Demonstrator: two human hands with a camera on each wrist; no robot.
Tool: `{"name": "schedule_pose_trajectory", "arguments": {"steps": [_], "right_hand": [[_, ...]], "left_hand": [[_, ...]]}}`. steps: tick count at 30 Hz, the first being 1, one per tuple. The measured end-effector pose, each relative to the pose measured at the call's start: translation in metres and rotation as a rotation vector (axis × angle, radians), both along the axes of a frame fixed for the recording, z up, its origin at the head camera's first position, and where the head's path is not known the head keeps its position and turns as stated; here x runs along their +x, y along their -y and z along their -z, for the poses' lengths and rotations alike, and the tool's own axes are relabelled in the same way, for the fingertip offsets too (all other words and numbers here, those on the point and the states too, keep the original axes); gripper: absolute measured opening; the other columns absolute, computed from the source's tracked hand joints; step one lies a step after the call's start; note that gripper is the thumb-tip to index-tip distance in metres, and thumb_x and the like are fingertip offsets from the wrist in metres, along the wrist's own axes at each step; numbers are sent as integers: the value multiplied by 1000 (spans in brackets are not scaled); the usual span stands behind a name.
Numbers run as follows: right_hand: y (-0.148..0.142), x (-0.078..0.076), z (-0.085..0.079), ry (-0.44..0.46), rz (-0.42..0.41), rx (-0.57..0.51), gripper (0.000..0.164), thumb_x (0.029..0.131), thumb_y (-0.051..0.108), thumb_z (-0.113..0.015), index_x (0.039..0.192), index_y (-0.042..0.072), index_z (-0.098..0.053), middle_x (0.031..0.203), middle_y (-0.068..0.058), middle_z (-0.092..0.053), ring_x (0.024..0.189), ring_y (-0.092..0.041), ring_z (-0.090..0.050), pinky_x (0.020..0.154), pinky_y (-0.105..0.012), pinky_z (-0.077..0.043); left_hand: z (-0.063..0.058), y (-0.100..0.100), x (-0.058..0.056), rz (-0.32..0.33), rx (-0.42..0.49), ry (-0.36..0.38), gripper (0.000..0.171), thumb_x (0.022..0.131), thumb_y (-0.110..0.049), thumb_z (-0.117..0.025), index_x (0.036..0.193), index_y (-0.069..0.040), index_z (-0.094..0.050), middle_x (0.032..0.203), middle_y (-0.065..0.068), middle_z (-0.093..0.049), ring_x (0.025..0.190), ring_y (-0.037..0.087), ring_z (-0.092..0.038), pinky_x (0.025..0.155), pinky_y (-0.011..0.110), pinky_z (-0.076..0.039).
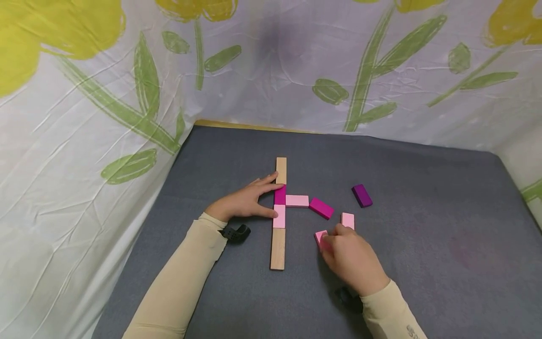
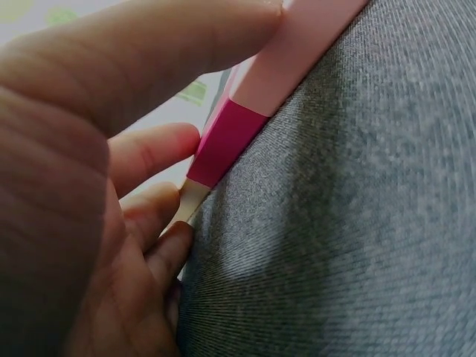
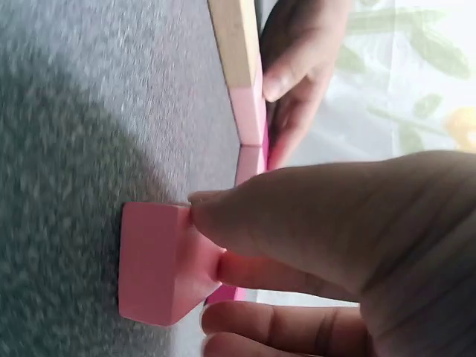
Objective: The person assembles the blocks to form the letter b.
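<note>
My left hand [image 1: 245, 200] lies along a straight column of blocks, its fingers fairly straight. Its thumb touches a light pink block [image 1: 279, 217] and its index finger a magenta block [image 1: 280, 195]. Wooden blocks [image 1: 277, 249] form both ends of this column. To the right, my right hand [image 1: 353, 256] pinches a pink block [image 3: 149, 264] between thumb and finger, low against the cloth. The hand partly covers that block in the head view. Just past its knuckles lies another light pink block [image 1: 347, 220], partly hidden.
From the column's middle a light pink block [image 1: 297, 201] sticks out rightward. A tilted magenta block [image 1: 321, 208] lies at its end. Farther right is a purple block [image 1: 362, 195]. Grey cloth [image 1: 444, 212] covers the table; a flowered curtain [image 1: 279, 70] hangs behind.
</note>
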State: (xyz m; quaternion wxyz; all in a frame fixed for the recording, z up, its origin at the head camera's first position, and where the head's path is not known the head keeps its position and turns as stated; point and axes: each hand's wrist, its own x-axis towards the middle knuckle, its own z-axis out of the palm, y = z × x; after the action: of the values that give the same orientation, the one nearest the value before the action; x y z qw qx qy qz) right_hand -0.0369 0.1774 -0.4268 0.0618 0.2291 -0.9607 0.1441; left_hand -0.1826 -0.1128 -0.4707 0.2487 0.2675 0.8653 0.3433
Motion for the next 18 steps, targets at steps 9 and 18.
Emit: {"name": "schedule_pose_trajectory", "arguments": {"steps": [9, 18], "right_hand": [[11, 3, 2, 28, -88, 7, 27, 75, 1, -86, 100, 9, -82, 89, -4, -70, 73, -19, -64, 67, -37, -59], [18, 6, 7, 56, -187, -19, 36, 74, -6, -81, 107, 9, -81, 103, -3, -77, 95, -22, -70, 87, -40, -59]], "left_hand": [[-2, 0, 1, -5, 8, 1, 90, 89, -47, -82, 165, -29, -37, 178, -6, -4, 163, 33, 0, 129, 60, -4], [-4, 0, 2, -2, 13, -8, 90, 90, -45, -82, 165, -26, -38, 178, -4, -4, 163, 35, -1, 129, 60, -4]]}}
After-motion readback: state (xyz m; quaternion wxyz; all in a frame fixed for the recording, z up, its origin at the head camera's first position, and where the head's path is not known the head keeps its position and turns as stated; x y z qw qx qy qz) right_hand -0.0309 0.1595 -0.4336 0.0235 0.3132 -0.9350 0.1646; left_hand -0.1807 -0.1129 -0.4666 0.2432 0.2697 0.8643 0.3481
